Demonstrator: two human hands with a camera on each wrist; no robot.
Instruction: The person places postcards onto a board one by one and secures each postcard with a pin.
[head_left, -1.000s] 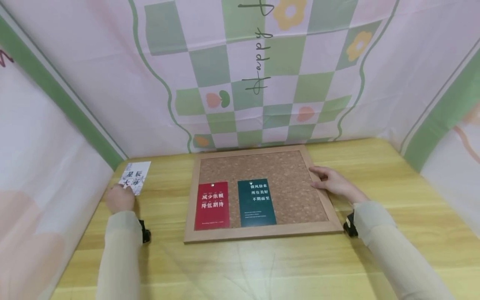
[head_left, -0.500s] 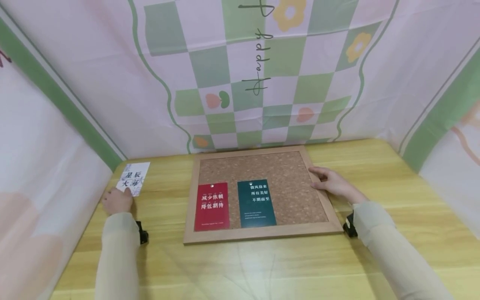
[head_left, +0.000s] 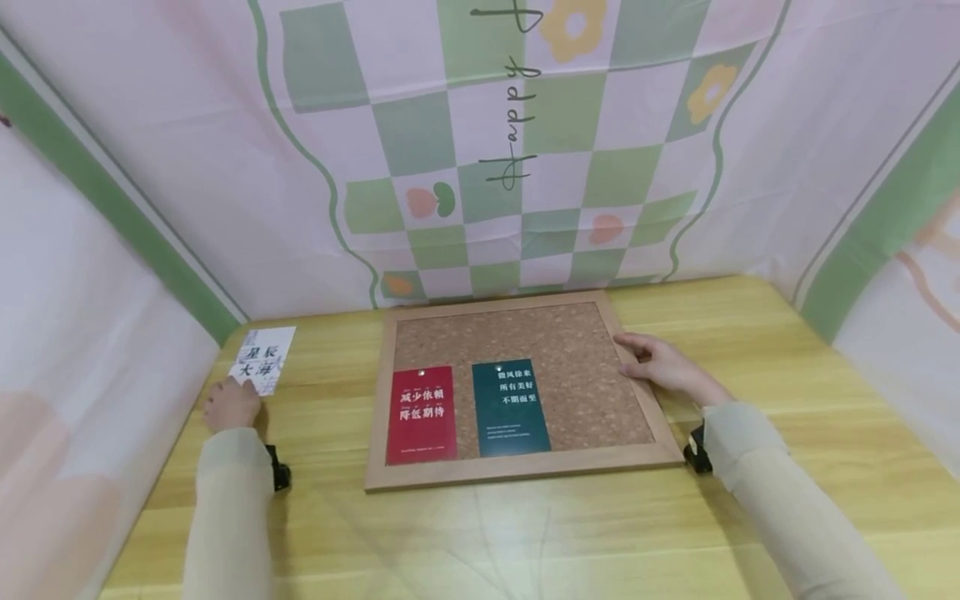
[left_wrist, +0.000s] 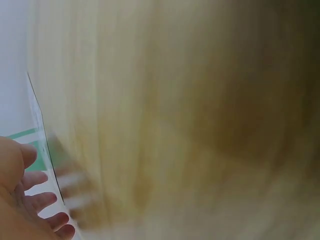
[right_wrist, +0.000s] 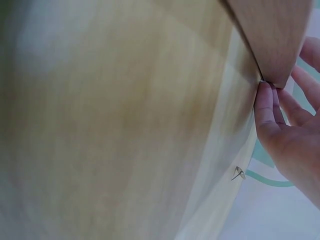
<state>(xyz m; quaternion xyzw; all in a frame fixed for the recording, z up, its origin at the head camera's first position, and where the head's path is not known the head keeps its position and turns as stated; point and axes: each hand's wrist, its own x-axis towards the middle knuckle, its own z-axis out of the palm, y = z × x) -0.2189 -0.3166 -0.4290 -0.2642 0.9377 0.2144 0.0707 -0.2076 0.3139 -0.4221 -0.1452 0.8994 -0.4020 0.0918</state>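
A white card [head_left: 262, 354] with black characters lies flat at the table's far left. My left hand [head_left: 231, 405] is at its near edge, fingers relaxed; in the left wrist view, the fingertips are right beside the card's edge [left_wrist: 41, 120]. The wood-framed corkboard [head_left: 592, 392] lies in the middle. A red card [head_left: 422, 433] and a dark green card [head_left: 510, 421] hang on its lower left part, each with a small pin at the top. My right hand [head_left: 663, 367] holds the board's right frame edge; the right wrist view shows fingertips at the frame's side [right_wrist: 270, 45].
A small thumbtack [right_wrist: 239, 173] lies on the table in the right wrist view. The wood-grain table [head_left: 480, 542] is backed by a curtain [head_left: 517, 200] with green checks, and fabric walls rise at both sides.
My left hand has drawn slightly back and left along the white card, uncovering more of it. The right hand stays on the board's frame. The head view has shifted a little.
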